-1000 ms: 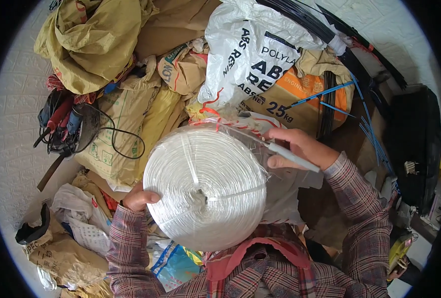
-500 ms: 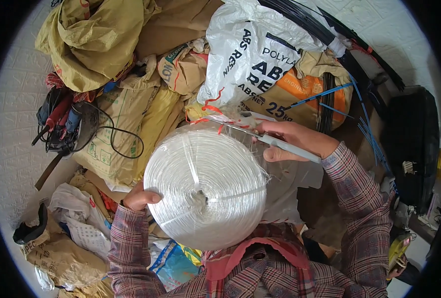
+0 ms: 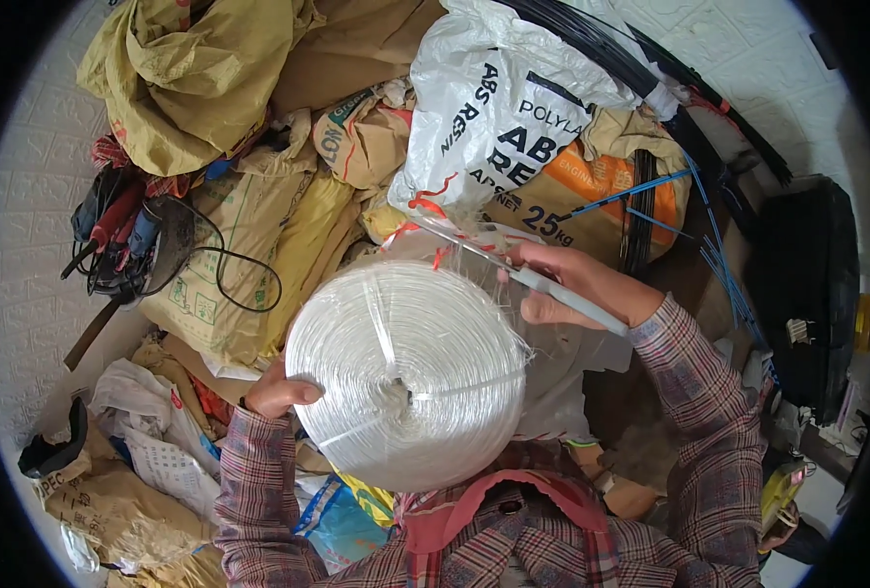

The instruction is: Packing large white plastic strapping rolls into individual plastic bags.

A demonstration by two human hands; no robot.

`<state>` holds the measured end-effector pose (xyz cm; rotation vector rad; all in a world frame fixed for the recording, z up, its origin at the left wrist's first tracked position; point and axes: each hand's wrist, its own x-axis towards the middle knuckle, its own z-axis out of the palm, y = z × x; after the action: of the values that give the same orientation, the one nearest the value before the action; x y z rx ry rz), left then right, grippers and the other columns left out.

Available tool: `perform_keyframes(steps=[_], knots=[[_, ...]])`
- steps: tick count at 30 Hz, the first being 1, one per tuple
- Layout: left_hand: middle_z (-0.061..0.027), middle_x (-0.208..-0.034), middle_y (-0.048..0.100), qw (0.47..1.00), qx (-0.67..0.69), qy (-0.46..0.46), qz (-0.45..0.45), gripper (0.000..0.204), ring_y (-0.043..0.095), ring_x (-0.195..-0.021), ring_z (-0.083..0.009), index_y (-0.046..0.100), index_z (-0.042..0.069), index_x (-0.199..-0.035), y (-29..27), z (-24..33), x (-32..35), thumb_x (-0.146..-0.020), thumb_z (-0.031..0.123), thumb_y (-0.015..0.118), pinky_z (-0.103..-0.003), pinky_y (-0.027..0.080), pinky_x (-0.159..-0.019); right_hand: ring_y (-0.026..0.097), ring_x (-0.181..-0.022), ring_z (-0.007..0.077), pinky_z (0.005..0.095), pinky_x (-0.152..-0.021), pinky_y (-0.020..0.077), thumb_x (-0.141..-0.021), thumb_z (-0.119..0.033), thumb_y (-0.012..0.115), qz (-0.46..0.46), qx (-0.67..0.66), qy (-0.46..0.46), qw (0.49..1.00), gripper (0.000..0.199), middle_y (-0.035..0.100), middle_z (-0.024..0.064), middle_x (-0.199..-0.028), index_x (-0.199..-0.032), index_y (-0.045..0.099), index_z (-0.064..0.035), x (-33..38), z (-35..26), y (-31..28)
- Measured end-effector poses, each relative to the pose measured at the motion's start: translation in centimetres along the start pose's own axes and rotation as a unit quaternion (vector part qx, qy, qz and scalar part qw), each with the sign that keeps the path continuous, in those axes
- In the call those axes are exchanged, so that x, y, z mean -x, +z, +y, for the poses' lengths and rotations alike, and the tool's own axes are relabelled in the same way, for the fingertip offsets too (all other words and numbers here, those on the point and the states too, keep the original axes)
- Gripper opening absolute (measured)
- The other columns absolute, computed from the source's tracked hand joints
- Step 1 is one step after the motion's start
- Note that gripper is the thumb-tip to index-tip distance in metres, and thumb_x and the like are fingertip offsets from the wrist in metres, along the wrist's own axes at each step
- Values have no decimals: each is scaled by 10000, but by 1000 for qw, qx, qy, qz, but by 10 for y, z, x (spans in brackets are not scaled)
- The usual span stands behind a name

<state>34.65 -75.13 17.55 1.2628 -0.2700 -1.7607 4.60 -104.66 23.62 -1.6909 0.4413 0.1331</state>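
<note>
A large round roll of white plastic twine (image 3: 454, 333) sits in front of my body, its flat coiled face turned up and crossed by white straps. My left hand (image 3: 280, 392) grips the roll's left edge, thumb on top and the other fingers out of sight underneath. In my right hand (image 3: 572, 279) is a grey-handled knife (image 3: 567, 294), its slim metal blade pointing left above the roll's far edge. Loose white strands and red plastic ties (image 3: 430, 203) lie around the blade tip.
Stuffed sacks, a yellow one (image 3: 195, 88) and a white one (image 3: 464, 98), pile up beyond the roll. Tools with a black cord (image 3: 146, 235) lie at left. Blue strips (image 3: 729, 284) and a black case (image 3: 797, 294) are on the right.
The right hand and knife have shifted very slightly down and left. My left hand keeps its grip, and the roll stays nearly in place.
</note>
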Motion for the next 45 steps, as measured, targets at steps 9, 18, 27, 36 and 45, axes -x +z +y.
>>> perform_keyframes(steps=[9,18,27,36,45], knots=[[-170,-1331,516,997,31,69,20,1016,535,-1198,-294,293,-13,-1443,1,-39,13,-589,239,781,-396,426,-1029,416,-479,40,199,-429,323,-932,-453,566,270,-200,15,942,452,468,-34,-626,-1115,555,-40,6,8,-28],[-176,-1320,532,995,57,59,53,914,547,-1186,-311,344,-20,-1412,6,-63,31,-659,283,762,-410,437,-1024,550,-700,87,234,-634,455,-842,-245,728,177,118,-22,977,476,597,28,-822,-1187,517,7,46,-22,-17],[-182,-1308,537,983,61,130,114,897,556,-1173,-316,353,-31,-1399,15,-130,60,-692,347,757,-411,455,-1005,563,-824,150,294,-750,461,-699,-160,826,359,189,157,900,548,612,66,-936,-1161,558,-41,146,-34,2],[-166,-1218,594,974,31,170,143,644,589,-1105,-289,483,-59,-1270,45,-108,61,-833,394,618,-403,471,-960,612,-896,173,298,-779,482,-698,-118,806,486,235,203,817,550,629,72,-955,-1189,559,-93,275,-18,63],[-169,-1214,594,973,35,189,130,605,589,-1101,-278,478,-54,-1279,74,-94,60,-879,394,554,-400,454,-977,609,-966,353,419,-823,492,-713,-258,759,579,330,284,689,548,625,172,-1025,-1192,556,-86,347,62,83]])
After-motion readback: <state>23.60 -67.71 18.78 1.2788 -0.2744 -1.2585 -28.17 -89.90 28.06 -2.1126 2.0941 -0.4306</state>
